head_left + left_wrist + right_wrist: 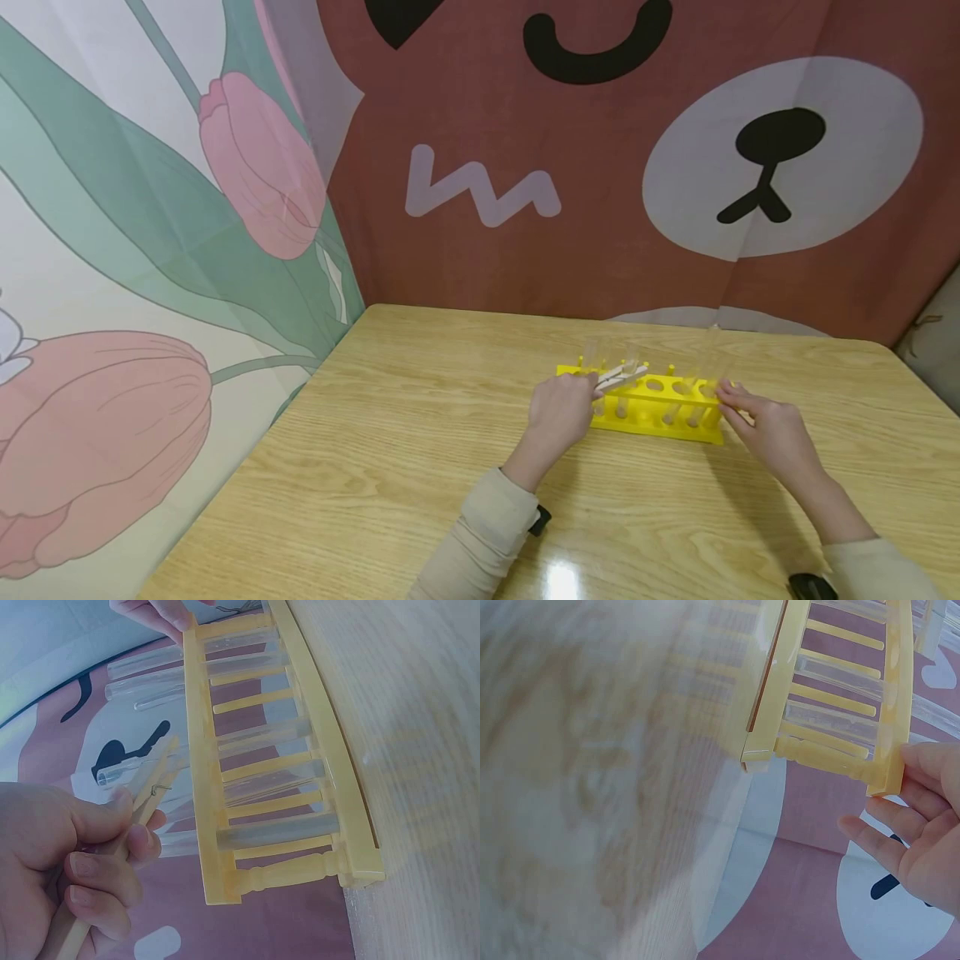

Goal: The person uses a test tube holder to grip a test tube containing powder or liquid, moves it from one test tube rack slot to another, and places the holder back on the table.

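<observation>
A yellow test tube rack (652,428) stands on the table, holding several clear glass test tubes (279,831). My left hand (562,408) grips a wooden test tube clamp (142,802) with a small metal spring, fingers curled round its handles. The clamp's tips reach over the rack's top plate by the upper end of one tube; whether they close round the glass I cannot tell. At the rack's right end, my right hand (776,433) pinches the corner of the top plate between thumb and fingers, as the right wrist view shows.
The wood-grain table (420,467) runs back to a wall cloth (480,267) with a bear face. A tulip-patterned cloth (150,250) hangs on the left. Some tubes stick up above the rack, a few leaning.
</observation>
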`<action>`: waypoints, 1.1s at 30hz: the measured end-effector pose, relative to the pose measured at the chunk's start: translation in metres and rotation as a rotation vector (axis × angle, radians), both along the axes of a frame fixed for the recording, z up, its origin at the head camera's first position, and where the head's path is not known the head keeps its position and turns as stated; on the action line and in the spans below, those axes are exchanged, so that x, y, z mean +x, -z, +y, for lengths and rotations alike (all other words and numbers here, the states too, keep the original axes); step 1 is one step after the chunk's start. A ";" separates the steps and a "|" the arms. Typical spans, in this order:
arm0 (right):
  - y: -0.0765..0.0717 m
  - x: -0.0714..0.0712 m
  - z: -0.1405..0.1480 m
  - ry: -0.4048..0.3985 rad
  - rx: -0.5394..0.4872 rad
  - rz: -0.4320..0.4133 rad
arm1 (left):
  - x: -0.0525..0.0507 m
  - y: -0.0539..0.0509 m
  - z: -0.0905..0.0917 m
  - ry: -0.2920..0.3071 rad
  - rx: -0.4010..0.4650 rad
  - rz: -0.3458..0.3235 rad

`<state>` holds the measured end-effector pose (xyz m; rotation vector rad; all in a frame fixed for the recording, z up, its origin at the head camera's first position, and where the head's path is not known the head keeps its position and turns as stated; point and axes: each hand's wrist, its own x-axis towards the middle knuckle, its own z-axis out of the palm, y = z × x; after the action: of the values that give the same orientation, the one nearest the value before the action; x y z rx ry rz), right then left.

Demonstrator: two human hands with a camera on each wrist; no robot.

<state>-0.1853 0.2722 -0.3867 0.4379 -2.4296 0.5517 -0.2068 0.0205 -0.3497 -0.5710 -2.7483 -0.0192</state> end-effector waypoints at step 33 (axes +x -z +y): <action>0.001 -0.001 0.001 0.008 0.012 -0.035 | 0.000 -0.003 -0.001 -0.003 -0.006 0.013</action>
<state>-0.1861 0.2733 -0.3873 0.4273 -2.4679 0.5458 -0.2068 0.0192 -0.3470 -0.5665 -2.7377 -0.0072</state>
